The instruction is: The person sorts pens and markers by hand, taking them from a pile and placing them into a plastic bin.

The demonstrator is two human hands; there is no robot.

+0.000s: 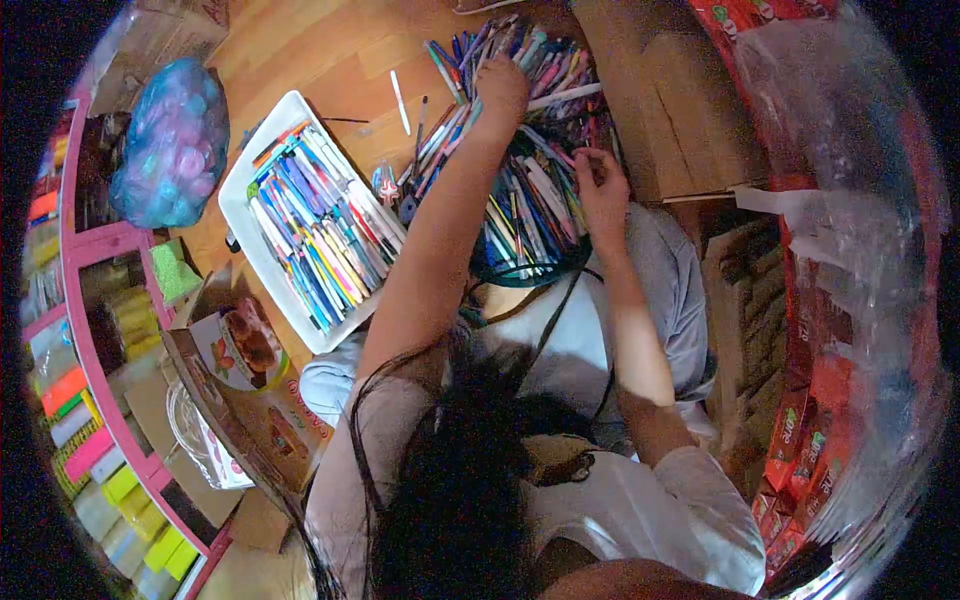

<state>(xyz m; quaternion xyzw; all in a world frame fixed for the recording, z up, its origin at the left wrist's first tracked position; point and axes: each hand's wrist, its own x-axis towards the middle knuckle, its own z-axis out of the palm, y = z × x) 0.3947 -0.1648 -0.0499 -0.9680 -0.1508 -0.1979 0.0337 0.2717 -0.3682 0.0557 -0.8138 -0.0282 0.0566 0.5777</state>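
A big heap of pens and markers [532, 195] spreads over the floor in front of me. My left hand [502, 88] reaches into its far part, fingers curled down among the pens; what they grip, I cannot make out. A thick white marker [565, 96] lies across the heap just right of that hand. At the heap's right side, my right hand [602, 185] has its thumb and fingers pinched together, with a thin pinkish pen at the fingertips. Left of my left forearm stands a white tray [240, 215], packed with rows of pens and markers.
A white pen [400, 102] lies loose on the wooden floor. Farther left are a blue plastic bag [172, 145] of round things and a pink shelf [110, 240] with colourful packs. Cardboard boxes [665, 100] and red packages [800, 440] line the right side. An open carton [240, 370] stands at left.
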